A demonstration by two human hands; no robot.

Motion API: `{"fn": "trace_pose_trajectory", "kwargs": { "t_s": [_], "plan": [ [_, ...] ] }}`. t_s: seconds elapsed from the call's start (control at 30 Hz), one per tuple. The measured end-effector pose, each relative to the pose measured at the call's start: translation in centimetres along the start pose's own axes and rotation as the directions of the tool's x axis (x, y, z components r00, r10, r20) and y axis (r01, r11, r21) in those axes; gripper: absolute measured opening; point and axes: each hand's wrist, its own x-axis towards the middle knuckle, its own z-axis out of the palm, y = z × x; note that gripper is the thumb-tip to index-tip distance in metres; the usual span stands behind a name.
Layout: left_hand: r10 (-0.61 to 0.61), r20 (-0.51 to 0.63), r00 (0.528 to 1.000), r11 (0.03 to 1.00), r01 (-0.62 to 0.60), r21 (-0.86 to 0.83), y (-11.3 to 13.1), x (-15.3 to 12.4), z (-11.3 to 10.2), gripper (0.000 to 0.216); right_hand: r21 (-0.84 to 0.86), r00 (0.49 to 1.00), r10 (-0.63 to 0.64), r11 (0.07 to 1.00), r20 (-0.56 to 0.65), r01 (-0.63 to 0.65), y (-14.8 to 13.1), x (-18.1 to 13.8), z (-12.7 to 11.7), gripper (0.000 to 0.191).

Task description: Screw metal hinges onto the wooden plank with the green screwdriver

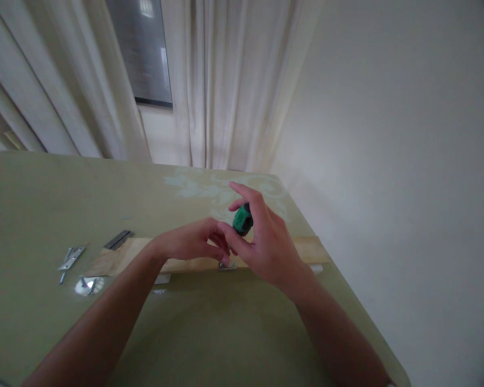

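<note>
My right hand (pixel 266 242) holds a screwdriver (pixel 242 220) by its green and black handle, the thumb against it and the index finger raised. The tool leans over a wooden board (pixel 193 264) lying across the table. Close to its tip, my left hand (pixel 197 241) is closed, thumb and fingers pinched just above a small metal plate (pixel 227 267) at the board's near edge. A screw head seems to show on the plate's right side. Whatever sits between my left fingertips is hidden, and so is most of the screwdriver's shaft.
Left of the board lie a metal plate with holes (pixel 71 258), loose screws (pixel 62 277) and a shiny round dish (pixel 89 285) with screws. A dark grey metal piece (pixel 119 239) touches the board's left end. Curtains (pixel 234 80) and a white wall (pixel 407 161) border the green table (pixel 226 333).
</note>
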Motion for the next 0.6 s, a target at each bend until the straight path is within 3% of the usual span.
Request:
{"fn": "trace_pose_trajectory", "kwargs": {
  "t_s": [0.1,0.3,0.5,0.6],
  "plan": [
    [-0.003,0.017,1.000,1.000,0.003,-0.002,-0.28,-0.13,-0.18,0.008,0.007,1.000,-0.002,1.000,-0.014,0.002,-0.07,-0.02,0.04,0.065],
    [-0.030,-0.065,0.997,0.999,0.031,0.021,-0.94,0.08,-0.22,0.014,0.046,0.999,0.022,0.999,0.023,-0.023,0.00,-0.11,0.38,0.072],
    [-0.062,-0.011,0.998,0.998,0.062,0.032,-0.25,0.04,-0.03,0.010,0.044,0.999,0.045,0.998,0.025,-0.046,0.12,-0.09,0.66,0.061],
    [-0.030,0.017,0.999,0.998,0.029,0.055,0.01,-0.27,-0.12,0.009,0.046,0.999,0.044,0.998,0.020,-0.044,0.06,-0.08,0.62,0.065]
  ]
}}
